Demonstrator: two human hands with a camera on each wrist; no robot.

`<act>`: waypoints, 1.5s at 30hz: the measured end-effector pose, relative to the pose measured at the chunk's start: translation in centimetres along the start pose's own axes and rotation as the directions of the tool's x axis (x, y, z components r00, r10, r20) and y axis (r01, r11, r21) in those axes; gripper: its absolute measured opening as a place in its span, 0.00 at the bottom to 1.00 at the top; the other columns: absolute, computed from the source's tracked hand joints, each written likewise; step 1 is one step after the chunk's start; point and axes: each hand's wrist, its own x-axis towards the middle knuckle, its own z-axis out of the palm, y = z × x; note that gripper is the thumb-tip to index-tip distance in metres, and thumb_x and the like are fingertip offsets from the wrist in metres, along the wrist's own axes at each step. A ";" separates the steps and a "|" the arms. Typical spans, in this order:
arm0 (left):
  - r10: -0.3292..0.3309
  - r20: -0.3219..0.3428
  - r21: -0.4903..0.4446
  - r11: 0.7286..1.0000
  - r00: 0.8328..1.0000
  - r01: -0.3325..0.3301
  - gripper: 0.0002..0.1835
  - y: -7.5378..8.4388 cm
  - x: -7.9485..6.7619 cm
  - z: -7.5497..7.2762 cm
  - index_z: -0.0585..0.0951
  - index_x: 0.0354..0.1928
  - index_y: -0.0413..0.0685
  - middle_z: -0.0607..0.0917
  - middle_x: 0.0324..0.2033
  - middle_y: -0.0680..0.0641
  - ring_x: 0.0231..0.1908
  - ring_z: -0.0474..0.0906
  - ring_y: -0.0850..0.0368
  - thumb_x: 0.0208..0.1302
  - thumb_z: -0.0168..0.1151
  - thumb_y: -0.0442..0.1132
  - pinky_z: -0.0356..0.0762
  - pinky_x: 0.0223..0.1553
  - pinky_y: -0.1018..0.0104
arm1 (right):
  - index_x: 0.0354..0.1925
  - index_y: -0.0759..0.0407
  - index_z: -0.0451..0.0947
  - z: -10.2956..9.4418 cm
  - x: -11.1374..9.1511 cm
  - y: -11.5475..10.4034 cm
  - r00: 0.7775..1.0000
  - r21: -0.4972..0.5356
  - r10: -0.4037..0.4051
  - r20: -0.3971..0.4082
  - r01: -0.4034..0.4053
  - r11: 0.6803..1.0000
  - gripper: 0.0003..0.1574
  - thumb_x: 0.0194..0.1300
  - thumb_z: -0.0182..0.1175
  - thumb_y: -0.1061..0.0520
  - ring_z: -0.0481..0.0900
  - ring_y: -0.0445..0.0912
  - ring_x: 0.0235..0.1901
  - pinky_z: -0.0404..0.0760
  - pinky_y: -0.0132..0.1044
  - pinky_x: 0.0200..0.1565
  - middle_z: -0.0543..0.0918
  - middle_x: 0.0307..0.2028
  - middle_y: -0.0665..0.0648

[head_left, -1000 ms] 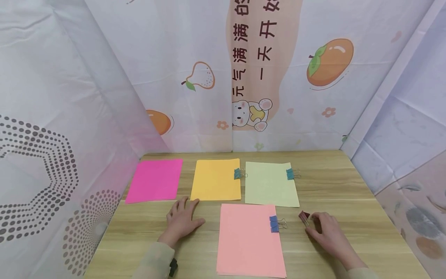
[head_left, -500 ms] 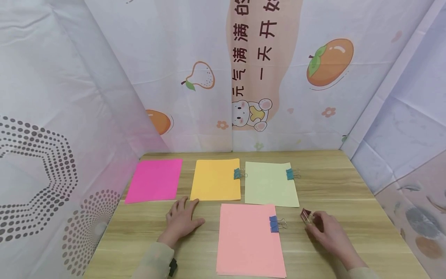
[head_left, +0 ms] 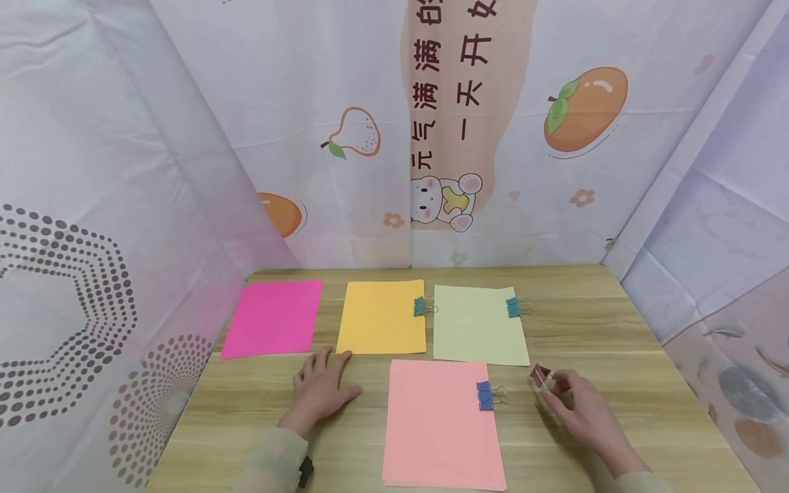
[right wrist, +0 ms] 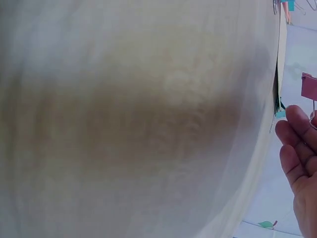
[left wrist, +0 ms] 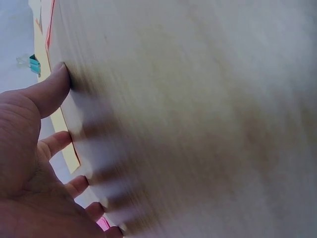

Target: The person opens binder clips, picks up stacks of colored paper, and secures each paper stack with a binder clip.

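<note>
My right hand (head_left: 581,409) pinches a dark red binder clip (head_left: 540,374) by its wire handles, held over the table right of the pink paper stack (head_left: 440,431). In the right wrist view the red clip (right wrist: 310,86) shows at the right edge, above the curled fingers (right wrist: 292,159). A blue binder clip (head_left: 485,396) grips the right edge of the pink stack. My left hand (head_left: 322,390) rests on the wood table with its fingers spread, just below the yellow-orange paper (head_left: 383,318). The left wrist view shows its fingertips (left wrist: 78,184) at the tabletop.
Along the back of the table (head_left: 592,322) lie magenta paper (head_left: 273,319), the yellow-orange sheets with a teal clip (head_left: 420,307), and pale green paper (head_left: 477,325) with another teal clip (head_left: 514,307). Printed cloth (head_left: 345,205) hangs behind and at both sides.
The red binder clip has turned and risen slightly in my right hand's fingers. My left hand and the paper stacks stay where they were.
</note>
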 end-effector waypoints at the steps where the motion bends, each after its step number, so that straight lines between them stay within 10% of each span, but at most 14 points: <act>1: 0.002 -0.003 -0.003 1.000 1.000 -0.002 0.42 0.0 0.0 0.0 0.68 0.75 0.58 0.57 0.76 0.36 0.73 0.50 0.28 0.61 0.70 0.62 0.54 0.61 0.24 | 0.48 0.65 0.75 0.0 0.0 0.0 1.000 -0.002 -0.013 -0.013 0.013 1.000 0.21 0.62 0.70 0.57 0.79 0.46 0.36 0.80 0.46 0.39 0.82 0.34 0.52; 45: -0.031 -0.016 -0.025 0.999 0.999 0.031 0.38 0.1 0.2 -0.6 0.68 0.75 0.51 0.60 0.75 0.37 0.72 0.54 0.27 0.70 0.60 0.62 0.54 0.62 0.24 | 0.45 0.59 0.77 -0.8 1.0 -1.9 0.968 -0.078 -0.230 -0.102 0.223 0.972 0.19 0.56 0.73 0.61 0.82 0.58 0.43 0.76 0.54 0.47 0.78 0.31 0.42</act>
